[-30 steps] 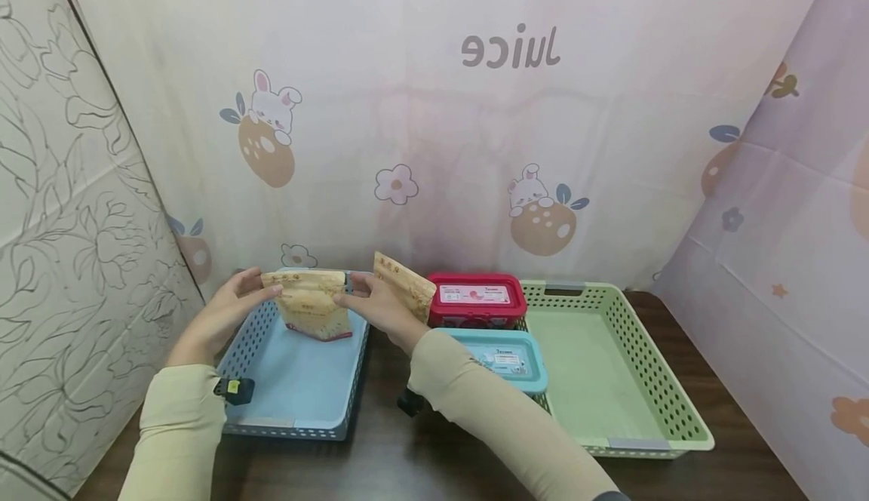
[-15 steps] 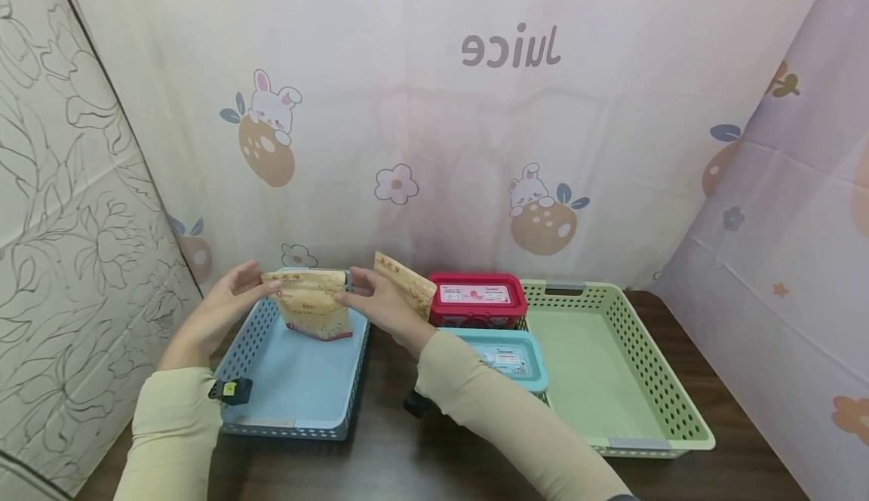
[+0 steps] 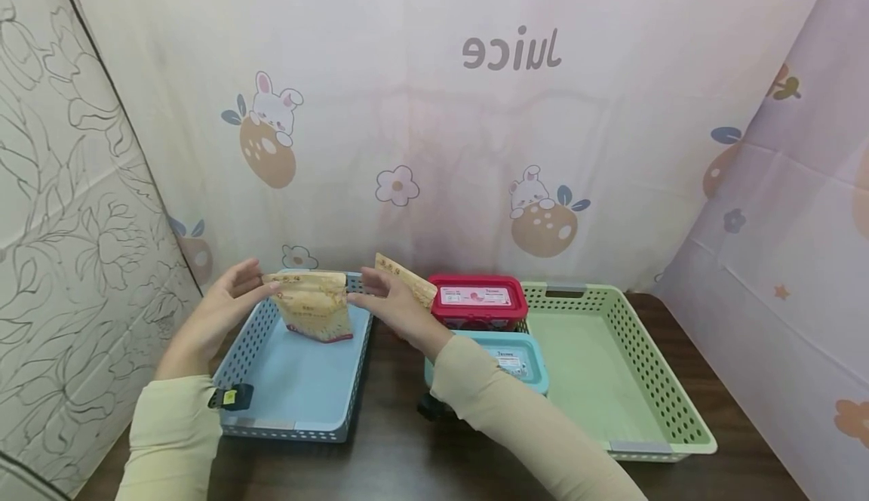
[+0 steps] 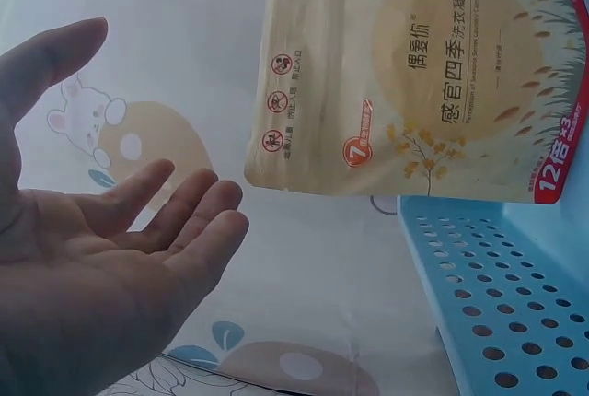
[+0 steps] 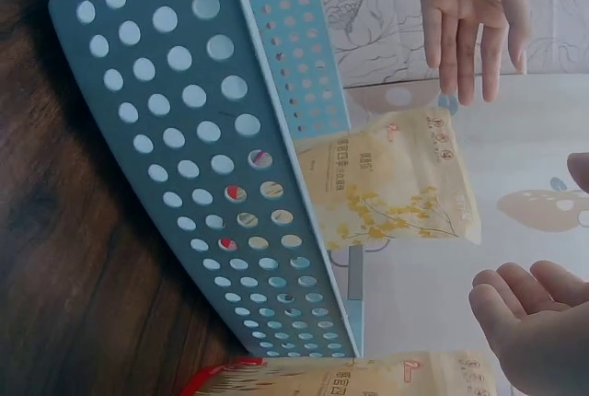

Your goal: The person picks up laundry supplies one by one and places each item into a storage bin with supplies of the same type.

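A cream stand-up pouch of laundry pods (image 3: 314, 306), with a red bottom edge, stands upright at the back of the blue basket (image 3: 299, 384). My left hand (image 3: 213, 312) is just left of it, fingers loosely spread; the left wrist view shows a gap between those fingertips and the pouch (image 4: 414, 83). On the other side, my right hand (image 3: 400, 308) has its relaxed fingers apart from the pouch (image 5: 386, 184) in the right wrist view. Behind the right hand a second, similar pouch (image 3: 407, 278) stands outside the basket, its lower part hidden in the head view.
Right of the second pouch sit a red lidded box (image 3: 477, 301) and a light-blue lidded box (image 3: 516, 358). A green perforated basket (image 3: 611, 380) lies on the right of the dark wooden table (image 3: 387, 456). A printed curtain (image 3: 441, 124) hangs behind everything.
Both hands have let go of the pouch's upper edges. The right hand has drawn off to the right, the left slightly to the left; the pouch has stayed standing in the basket.
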Available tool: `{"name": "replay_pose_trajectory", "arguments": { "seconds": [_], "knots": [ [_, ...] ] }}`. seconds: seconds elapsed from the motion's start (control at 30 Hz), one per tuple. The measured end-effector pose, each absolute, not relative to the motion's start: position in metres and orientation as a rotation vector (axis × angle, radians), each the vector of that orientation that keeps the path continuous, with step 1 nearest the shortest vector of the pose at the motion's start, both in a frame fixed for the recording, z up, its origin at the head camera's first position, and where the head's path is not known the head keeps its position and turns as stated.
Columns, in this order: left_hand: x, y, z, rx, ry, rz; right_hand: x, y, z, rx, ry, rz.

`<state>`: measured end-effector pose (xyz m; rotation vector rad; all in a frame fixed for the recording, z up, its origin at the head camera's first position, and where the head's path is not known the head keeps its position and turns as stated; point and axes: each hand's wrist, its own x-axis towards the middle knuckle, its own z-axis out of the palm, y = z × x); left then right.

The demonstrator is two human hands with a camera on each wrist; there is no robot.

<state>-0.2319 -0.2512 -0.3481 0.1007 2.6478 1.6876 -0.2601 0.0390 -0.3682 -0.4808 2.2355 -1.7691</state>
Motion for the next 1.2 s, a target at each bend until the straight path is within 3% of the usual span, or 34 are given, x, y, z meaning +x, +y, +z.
{"name": "replay_pose_trajectory", "arguments": {
  "seconds": [1.2],
  "knots": [
    [-0.217, -0.183, -0.352, 0.466, 2.503, 1.740, -0.242, 0.115, -0.365, -0.361, 2.297, -1.708]
  ]
}}
